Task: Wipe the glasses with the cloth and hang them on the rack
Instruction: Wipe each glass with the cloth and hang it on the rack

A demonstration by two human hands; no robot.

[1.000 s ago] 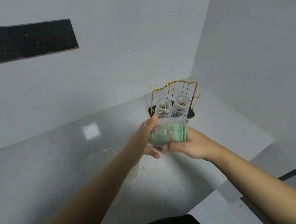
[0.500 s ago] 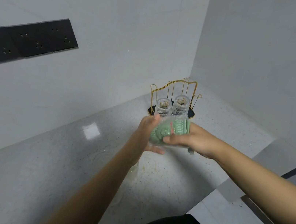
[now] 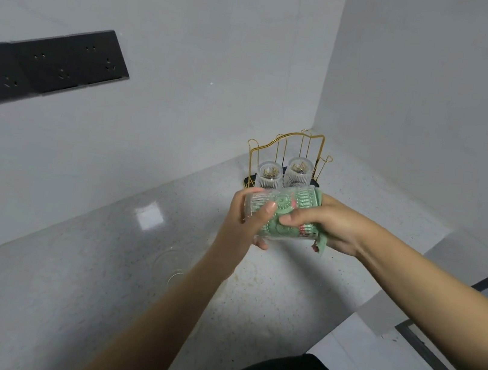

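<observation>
From the head camera, two bare hands hold one ribbed glass [image 3: 268, 207] on its side in the air above the counter [image 3: 78, 287]. The left hand [image 3: 244, 219] wraps around the closed end of the glass. The right hand [image 3: 325, 225] grips the open end, pressing a green cloth [image 3: 296, 205] that is stuffed inside the glass, with a bit hanging out. Behind the hands, near the far corner of the counter, stands a gold rack [image 3: 286, 147]. Two glasses [image 3: 269, 176] sit upside down on it, side by side. A black socket panel [image 3: 48, 63] is on the left wall.
</observation>
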